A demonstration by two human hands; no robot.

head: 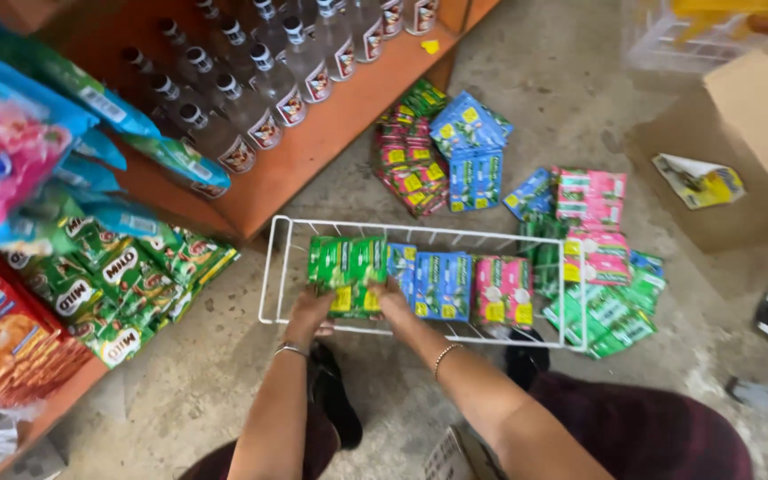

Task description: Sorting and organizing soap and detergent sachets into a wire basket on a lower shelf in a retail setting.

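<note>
We are looking down at a concrete floor (535,80) where much is cut off: the orange shelf (313,151) is running out of the top and left edges, the cardboard box (757,116) is leaving the right edge, and a clear plastic crate (660,40) is showing only a corner at the top. The clear bottles (251,98) on the shelf are standing in rows, their upper rows cropped. On the left, blue and pink bags (11,133), green sachet packs (108,284) and red packets (2,338) are crowding the frame, partly out of view.

The white wire basket (282,267) is sitting on the floor just in front of the shelf. Inside it, blue packs (442,284) and pink packs (501,289) are standing side by side. Loose stacks of packs (437,151) are lying beyond the basket, and more packs (602,267) are spilling past its right end.

Our left hand (308,311) and right hand (395,304) are both gripping the green packs (347,267) at the basket's left end. The fingers are closing around the bundle's lower edge from either side; the fingertips are hidden behind the packs, so we cannot tell how far they reach. A bracelet is circling each wrist.
</note>
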